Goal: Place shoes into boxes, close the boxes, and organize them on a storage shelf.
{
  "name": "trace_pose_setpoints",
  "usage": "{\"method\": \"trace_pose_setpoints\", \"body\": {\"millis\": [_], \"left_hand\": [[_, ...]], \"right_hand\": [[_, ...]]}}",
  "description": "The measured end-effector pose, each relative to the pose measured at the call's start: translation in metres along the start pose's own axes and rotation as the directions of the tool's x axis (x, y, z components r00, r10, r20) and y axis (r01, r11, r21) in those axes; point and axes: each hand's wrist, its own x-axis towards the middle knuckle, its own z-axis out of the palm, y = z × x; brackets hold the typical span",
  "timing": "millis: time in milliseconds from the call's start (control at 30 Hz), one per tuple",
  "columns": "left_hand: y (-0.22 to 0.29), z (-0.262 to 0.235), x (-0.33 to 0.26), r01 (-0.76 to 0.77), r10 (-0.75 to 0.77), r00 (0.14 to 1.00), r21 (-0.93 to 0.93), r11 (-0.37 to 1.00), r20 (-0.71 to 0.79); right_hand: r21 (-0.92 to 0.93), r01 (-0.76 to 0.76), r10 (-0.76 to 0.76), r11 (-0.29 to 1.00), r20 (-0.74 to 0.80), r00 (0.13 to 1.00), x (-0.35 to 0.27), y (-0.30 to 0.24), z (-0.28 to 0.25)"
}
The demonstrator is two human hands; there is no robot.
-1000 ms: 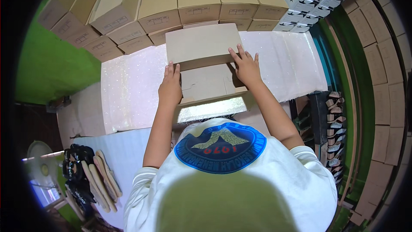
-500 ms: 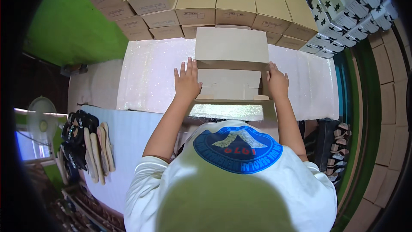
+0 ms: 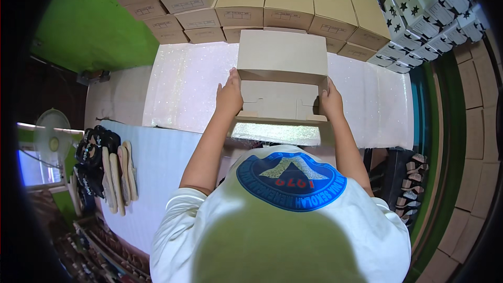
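A brown cardboard box (image 3: 277, 99) with its lid flap (image 3: 283, 50) raised at the back sits in front of me on a pale glittery cover. Nothing lies inside it, and its floor shows slotted folds. My left hand (image 3: 229, 95) is closed on the left wall, fingertips at the far left corner. Against the right wall, my right hand (image 3: 332, 100) grips with its thumb at the inner edge and its fingers mostly hidden outside.
Stacked cardboard boxes (image 3: 241, 15) line the back, with white star-patterned boxes (image 3: 419, 10) at the right. On the left, a pale blue surface (image 3: 152, 178) holds black strappy shoe parts (image 3: 93, 144) and beige soles (image 3: 118, 178). A fan (image 3: 53, 136) stands at far left.
My left fingers, spread along the box's side before, have drawn together round its wall. The right hand has shifted inward and wrapped the right wall.
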Motion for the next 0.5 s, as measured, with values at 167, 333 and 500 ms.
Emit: {"method": "trace_pose_setpoints", "body": {"millis": [167,333,500], "left_hand": [[-0.006,0.001,0.002,0.157,-0.089,0.986,-0.621,0.768,0.139],[-0.026,0.028,0.008,0.026,0.004,0.999,-0.795,0.606,0.036],[-0.02,0.014,0.005,0.154,-0.03,0.984,-0.748,0.645,0.176]], "right_hand": [[0.401,-0.003,-0.015,0.916,0.04,0.999,0.013,0.028,0.015],[0.534,-0.004,-0.041,0.846,0.072,0.997,0.022,0.043,0.027],[0.524,-0.138,0.014,0.841,0.233,0.972,0.014,0.029,0.013]]}}
